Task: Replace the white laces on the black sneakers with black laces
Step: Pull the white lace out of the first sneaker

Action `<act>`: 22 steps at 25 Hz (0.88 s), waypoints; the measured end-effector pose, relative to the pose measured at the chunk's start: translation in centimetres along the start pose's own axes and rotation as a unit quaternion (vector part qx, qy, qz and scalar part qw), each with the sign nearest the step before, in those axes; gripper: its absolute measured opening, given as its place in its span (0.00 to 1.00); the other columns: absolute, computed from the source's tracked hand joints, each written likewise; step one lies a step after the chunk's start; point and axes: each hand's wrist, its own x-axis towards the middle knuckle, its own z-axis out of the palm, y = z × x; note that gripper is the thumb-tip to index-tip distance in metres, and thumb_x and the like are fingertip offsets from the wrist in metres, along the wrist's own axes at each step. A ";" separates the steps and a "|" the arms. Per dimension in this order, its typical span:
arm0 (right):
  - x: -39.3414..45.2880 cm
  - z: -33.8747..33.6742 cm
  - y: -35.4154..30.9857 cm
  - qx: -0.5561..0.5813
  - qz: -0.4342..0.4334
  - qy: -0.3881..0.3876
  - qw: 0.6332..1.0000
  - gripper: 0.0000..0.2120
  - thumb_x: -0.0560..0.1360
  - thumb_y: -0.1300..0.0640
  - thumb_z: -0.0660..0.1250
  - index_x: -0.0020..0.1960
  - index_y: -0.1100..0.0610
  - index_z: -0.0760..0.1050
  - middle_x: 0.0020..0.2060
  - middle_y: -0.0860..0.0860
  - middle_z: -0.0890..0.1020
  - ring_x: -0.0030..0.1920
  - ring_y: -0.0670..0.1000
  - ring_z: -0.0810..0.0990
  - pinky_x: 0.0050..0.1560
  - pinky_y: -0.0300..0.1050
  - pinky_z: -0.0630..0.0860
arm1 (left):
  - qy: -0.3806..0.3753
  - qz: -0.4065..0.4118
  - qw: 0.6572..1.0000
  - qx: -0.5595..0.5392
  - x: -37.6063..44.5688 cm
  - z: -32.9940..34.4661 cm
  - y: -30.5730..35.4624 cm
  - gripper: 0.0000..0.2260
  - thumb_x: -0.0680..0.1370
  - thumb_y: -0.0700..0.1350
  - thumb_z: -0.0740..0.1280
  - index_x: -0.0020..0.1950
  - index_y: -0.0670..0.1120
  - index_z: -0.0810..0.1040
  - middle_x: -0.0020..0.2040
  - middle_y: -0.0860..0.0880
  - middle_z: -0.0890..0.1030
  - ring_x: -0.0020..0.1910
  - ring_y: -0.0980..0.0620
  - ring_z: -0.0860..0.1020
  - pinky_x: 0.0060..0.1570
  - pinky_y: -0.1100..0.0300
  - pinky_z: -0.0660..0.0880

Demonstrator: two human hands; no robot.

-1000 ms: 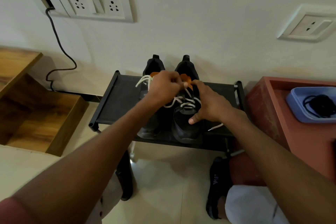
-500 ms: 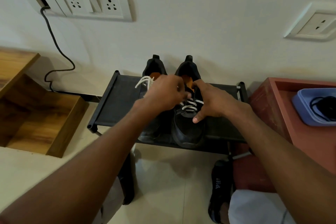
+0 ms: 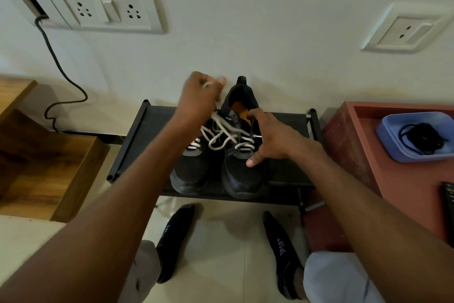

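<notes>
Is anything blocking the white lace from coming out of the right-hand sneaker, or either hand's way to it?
Nothing visible does. The left hand already pinches the white lace and lifts it above the right-hand sneaker, which the right hand steadies. The lace is still threaded through the lower eyelets.

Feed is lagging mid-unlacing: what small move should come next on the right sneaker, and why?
Probably draw the white lace further up and out of the next eyelets: the left hand pinches its raised end, loose loops lie slack over the right sneaker, which the right hand steadies, and lower rows remain threaded.
</notes>
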 end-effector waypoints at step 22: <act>1.3 -0.6 -2.0 0.024 -0.051 0.063 0.996 0.05 0.80 0.55 0.71 0.51 0.54 0.86 0.46 0.51 0.86 0.44 0.50 0.83 0.48 0.49 0.82 | -0.081 0.060 0.813 0.573 -1.6 -0.3 -0.6 0.29 0.72 0.55 0.77 0.69 0.48 0.71 0.69 0.45 0.70 0.71 0.41 0.68 0.71 0.39 0.57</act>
